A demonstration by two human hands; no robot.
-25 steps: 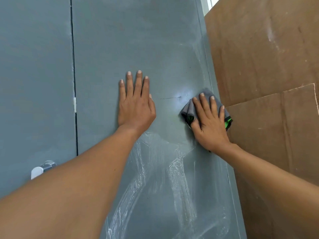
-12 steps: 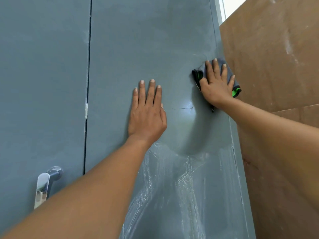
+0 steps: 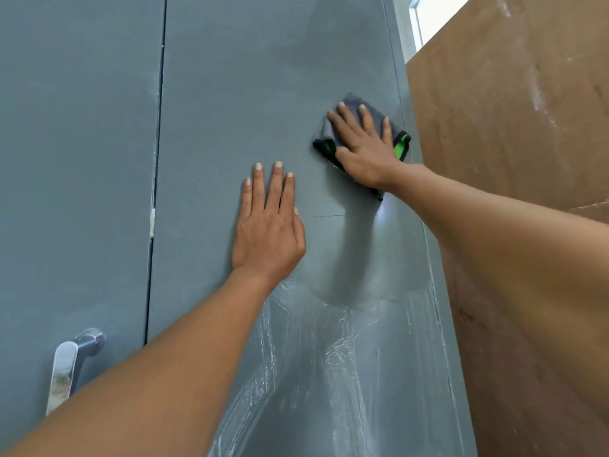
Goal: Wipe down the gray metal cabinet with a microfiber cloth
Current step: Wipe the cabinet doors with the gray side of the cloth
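Note:
The gray metal cabinet (image 3: 250, 77) fills most of the view, with two doors split by a vertical seam. My right hand (image 3: 365, 150) presses a folded gray microfiber cloth with a green edge (image 3: 402, 144) flat against the right door, near its right edge, fingers spread and straight. My left hand (image 3: 268, 225) lies flat on the same door, lower and to the left of the cloth, fingers straight and pointing up. Below both hands the door shows whitish wet streaks.
A silver lever handle (image 3: 67, 364) sticks out of the left door at the lower left. A brown plywood board (image 3: 514, 127) stands right of the cabinet. A strip of bright window (image 3: 428, 14) shows at the top.
My right hand slid the cloth up the door's right side from level with my left hand, then slightly leftward. The left hand stayed planted on the door.

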